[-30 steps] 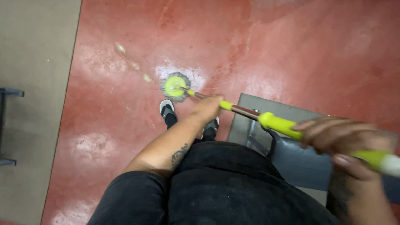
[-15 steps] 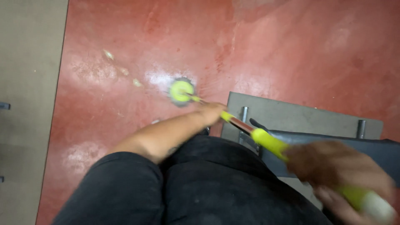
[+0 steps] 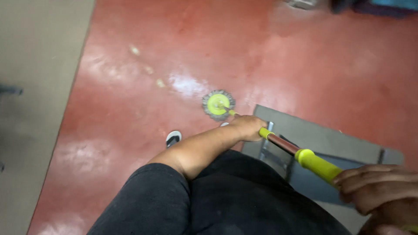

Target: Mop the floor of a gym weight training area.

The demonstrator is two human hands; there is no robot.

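Note:
I hold a long mop pole (image 3: 315,164) with yellow-green grips and a dark metal middle section. My left hand (image 3: 246,127) is closed around the pole low down, near the floor end. My right hand (image 3: 378,188) grips the upper yellow-green handle at the lower right. The round mop head (image 3: 218,104), yellow-green in the centre with grey fringe, rests flat on the red floor (image 3: 183,48) just beyond my left hand. My dark trousers fill the bottom of the view.
A grey metal platform (image 3: 324,138) with a frame stands at my right, under the pole. My shoe tip (image 3: 173,139) shows on the red floor. A beige floor strip (image 3: 35,109) runs along the left. Pale marks dot the floor beyond the mop head.
The view has shifted, so the mop head now sits lower and more central. Both hands keep their grip on the pole. One shoe has come back into sight.

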